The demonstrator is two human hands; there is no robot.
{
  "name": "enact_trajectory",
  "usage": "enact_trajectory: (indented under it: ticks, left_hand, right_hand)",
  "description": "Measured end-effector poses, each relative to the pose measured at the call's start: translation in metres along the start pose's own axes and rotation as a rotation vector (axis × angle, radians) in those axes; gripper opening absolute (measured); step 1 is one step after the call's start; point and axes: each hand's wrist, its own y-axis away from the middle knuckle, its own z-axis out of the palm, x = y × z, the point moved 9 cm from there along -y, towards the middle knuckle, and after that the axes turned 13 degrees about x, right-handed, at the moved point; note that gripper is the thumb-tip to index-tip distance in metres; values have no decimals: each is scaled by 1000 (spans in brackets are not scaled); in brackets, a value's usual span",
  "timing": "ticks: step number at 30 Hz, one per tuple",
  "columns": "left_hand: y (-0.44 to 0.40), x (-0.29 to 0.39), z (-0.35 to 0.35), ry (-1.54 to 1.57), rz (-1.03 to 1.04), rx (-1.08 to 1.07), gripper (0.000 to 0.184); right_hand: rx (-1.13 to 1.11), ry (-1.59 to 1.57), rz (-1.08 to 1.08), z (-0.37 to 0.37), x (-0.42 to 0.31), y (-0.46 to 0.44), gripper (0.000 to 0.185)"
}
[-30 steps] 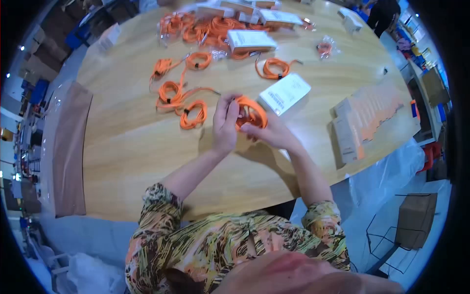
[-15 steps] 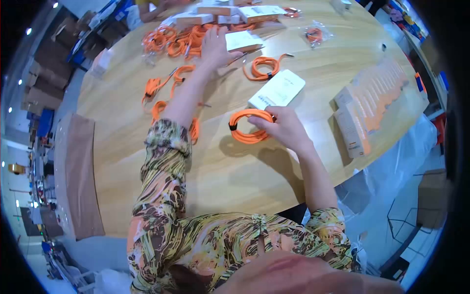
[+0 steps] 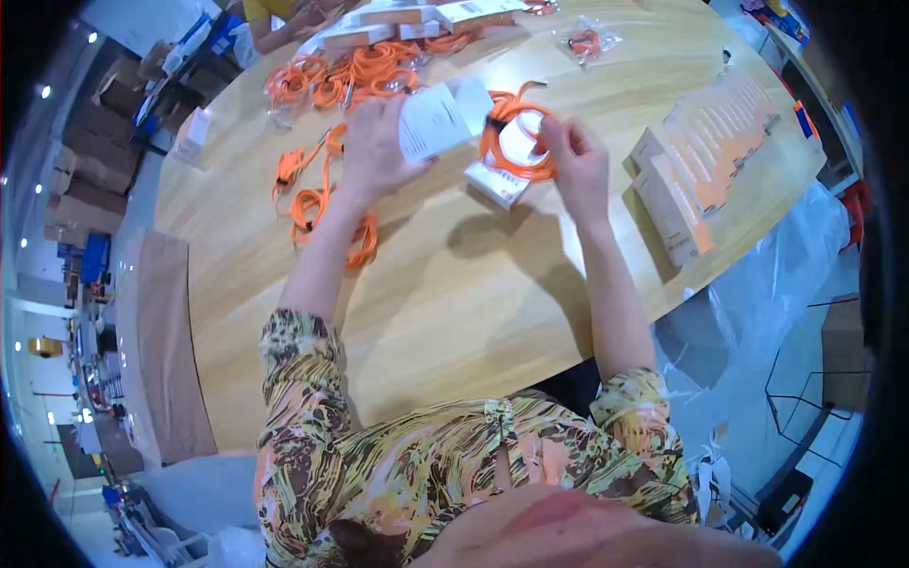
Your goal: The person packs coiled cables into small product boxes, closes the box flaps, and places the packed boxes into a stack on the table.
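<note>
In my right hand [image 3: 579, 166], thumb and fingers pinch a coiled orange cable [image 3: 492, 147], bound with a black strap. The coil is raised above the table, in front of a white box [image 3: 494, 186] that it partly covers. A metal cable end sticks out just beyond it. My left hand [image 3: 377, 151] is closed on a white printed box [image 3: 432, 123], seemingly with a flap standing out on its right side; the fingertips are partly hidden. Beside my left forearm lie several loose orange cables [image 3: 308, 208] on the table.
Orange cables [image 3: 365, 71] are heaped at the far side, with white boxes [image 3: 358, 36] behind them. A bagged cable [image 3: 585, 43] lies far right. A row of upright boxes [image 3: 705, 156] stands at the right. Another person's arm [image 3: 284, 28] shows at the far edge.
My left hand has drawn back from the far side, now holding the white printed box. My right hand has carried the coiled cable away from me, above the white box on the table.
</note>
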Motion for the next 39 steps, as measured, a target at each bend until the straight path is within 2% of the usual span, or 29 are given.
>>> enact_trajectory:
  ticks: [3, 5, 6, 10, 11, 15, 20, 22, 23, 25, 27, 31, 33, 35, 36, 39]
  left_hand:
    - [25, 35, -39, 26, -46, 2, 80]
    - [34, 50, -53, 55, -80, 12, 80]
    - [38, 54, -56, 55, -84, 15, 80]
    - [44, 70, -67, 12, -17, 80, 80]
    - [46, 73, -66, 13, -16, 86, 80]
    - [57, 75, -59, 9, -78, 140, 79]
    - [62, 75, -59, 32, -46, 201, 76]
    - [67, 75, -53, 80, -139, 154, 80]
    - [65, 77, -57, 84, -121, 192, 80]
    - [66, 72, -56, 120, -164, 153, 80]
    - [69, 77, -57, 124, -98, 182, 82]
    - [73, 89, -56, 177, -101, 170, 83]
    - [77, 82, -52, 226, -276, 113, 85]
    - [79, 75, -45, 278, -452, 58, 87]
    - [75, 77, -47, 285, -451, 61, 87]
    - [63, 69, -76, 460, -571, 415, 97]
  right_hand:
    - [127, 162, -123, -10, -16, 1, 38]
    - [125, 370, -503, -2, -34, 8, 37]
    - [121, 372, -505, -2, -35, 11, 37]
    - [-183, 625, -607, 27, -35, 26, 32]
    - [-182, 627, -613, 29, -36, 28, 32]
    - [126, 422, -683, 18, -52, 35, 26]
    - [39, 469, -683, 22, -48, 38, 20]
    - [76, 442, -821, 25, -52, 49, 13]
    - [92, 440, -860, 26, -58, 54, 13]
    - [-20, 402, -765, 30, -60, 55, 9]
    - [-174, 423, -807, 38, -70, 58, 8]
    - [-207, 563, -957, 48, -81, 69, 9]
    - [-186, 621, -1015, 53, -84, 73, 10]
    - [-59, 381, -1155, 42, -105, 84, 22]
    - [-58, 388, -1159, 45, -108, 88, 22]
    - [-49, 29, -726, 41, -99, 76, 35]
